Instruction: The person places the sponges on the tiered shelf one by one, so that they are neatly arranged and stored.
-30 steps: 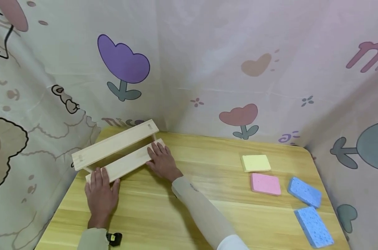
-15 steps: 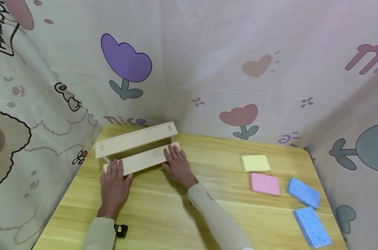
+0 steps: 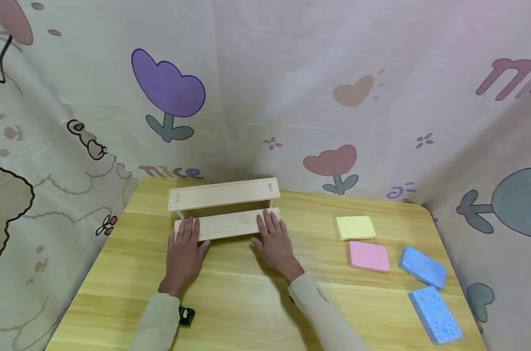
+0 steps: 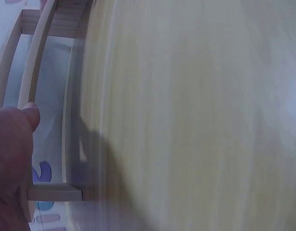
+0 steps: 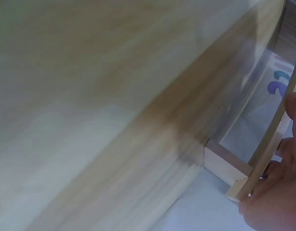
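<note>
A small pale wooden two-tier rack point(image 3: 223, 192) stands near the table's back edge, its two long boards set one behind the other. My left hand point(image 3: 183, 256) rests on the left end of the front board, fingers straight across the top and thumb at the front edge. At the board's right end lies my right hand point(image 3: 276, 246), its fingers likewise extended over the top. In the left wrist view the thumb touches the edge of a rack board point(image 4: 34, 62). A short rack leg point(image 5: 227, 161) shows below the board in the right wrist view.
To the right on the wooden table point(image 3: 243, 302) lie a yellow sponge point(image 3: 355, 227), a pink sponge point(image 3: 368, 256) and two blue sponges, one farther back point(image 3: 422, 266) and one nearer point(image 3: 435, 314). A printed curtain point(image 3: 248, 87) hangs behind the table and along both sides.
The rack has slid right and turned from slanted to nearly parallel with the table's back edge. Both hands have moved right with it, staying on the front board. The sponges stay put.
</note>
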Tool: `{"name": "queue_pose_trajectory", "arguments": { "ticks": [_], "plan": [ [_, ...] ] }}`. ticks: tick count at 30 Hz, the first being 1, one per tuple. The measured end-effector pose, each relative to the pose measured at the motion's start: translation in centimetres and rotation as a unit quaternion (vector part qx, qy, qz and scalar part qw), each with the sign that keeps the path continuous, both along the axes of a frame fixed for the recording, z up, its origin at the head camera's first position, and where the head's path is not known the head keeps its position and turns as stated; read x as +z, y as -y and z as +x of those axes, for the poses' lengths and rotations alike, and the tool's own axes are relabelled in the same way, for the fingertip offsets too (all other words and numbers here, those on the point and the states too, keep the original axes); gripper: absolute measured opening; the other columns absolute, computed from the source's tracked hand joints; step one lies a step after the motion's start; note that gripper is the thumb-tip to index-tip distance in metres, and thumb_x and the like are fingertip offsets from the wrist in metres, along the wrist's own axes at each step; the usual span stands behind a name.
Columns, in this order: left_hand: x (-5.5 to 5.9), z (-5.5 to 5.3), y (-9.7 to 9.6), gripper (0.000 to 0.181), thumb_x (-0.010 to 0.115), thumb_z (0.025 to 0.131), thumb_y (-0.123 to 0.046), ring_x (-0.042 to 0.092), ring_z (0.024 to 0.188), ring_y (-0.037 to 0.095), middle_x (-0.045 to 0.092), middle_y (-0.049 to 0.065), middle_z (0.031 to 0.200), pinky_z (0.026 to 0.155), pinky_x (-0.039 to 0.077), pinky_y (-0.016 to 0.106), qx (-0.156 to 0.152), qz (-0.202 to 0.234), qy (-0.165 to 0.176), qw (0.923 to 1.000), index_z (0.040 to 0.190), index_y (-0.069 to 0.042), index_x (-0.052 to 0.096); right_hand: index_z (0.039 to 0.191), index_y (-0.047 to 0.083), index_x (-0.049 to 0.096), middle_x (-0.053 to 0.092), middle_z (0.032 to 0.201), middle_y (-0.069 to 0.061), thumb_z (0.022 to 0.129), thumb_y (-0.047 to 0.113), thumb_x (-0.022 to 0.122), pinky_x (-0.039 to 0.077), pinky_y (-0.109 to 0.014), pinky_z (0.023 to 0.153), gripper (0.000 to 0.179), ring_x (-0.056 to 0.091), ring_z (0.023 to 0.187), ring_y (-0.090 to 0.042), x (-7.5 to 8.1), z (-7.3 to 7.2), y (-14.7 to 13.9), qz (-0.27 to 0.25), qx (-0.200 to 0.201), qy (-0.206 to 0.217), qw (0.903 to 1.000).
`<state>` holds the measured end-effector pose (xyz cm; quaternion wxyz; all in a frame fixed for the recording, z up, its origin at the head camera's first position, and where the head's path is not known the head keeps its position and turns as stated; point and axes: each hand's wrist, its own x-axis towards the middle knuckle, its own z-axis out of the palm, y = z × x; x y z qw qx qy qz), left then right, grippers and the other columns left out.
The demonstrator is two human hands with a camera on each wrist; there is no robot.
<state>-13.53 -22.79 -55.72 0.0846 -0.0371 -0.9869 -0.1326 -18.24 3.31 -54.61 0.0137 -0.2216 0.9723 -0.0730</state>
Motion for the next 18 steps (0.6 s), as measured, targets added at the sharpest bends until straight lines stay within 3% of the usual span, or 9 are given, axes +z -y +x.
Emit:
{"name": "queue_pose_trajectory", "arguments": {
  "ticks": [6, 18],
  "plan": [
    [0.2, -0.9, -1.8, 0.071, 0.048, 0.097, -0.037, 0.013, 0.146, 0.034, 0.020, 0.018, 0.157, 0.114, 0.011, 0.057, -0.024, 0.002, 0.026, 0.9994, 0.151, -0.002, 0.017, 0.153, 0.012, 0.017, 0.010, 0.161, -0.010, 0.100, 0.047, 0.036, 0.020, -0.047, 0.117, 0.067, 0.013, 0.147, -0.028, -0.4, 1.0, -2.1, -0.019, -0.030, -0.008, 0.9993],
    [0.1, -2.5, -5.8, 0.069, 0.045, 0.098, -0.041, 0.013, 0.147, 0.029, 0.018, 0.013, 0.159, 0.116, 0.011, 0.053, -0.069, -0.004, 0.035, 0.9970, 0.152, -0.008, 0.018, 0.150, 0.007, 0.026, 0.018, 0.158, -0.014, 0.099, 0.042, 0.043, 0.022, -0.052, 0.115, 0.064, 0.018, 0.146, -0.033, -0.3, 2.8, -6.1, -0.081, -0.095, -0.009, 0.9921]
  ]
}}
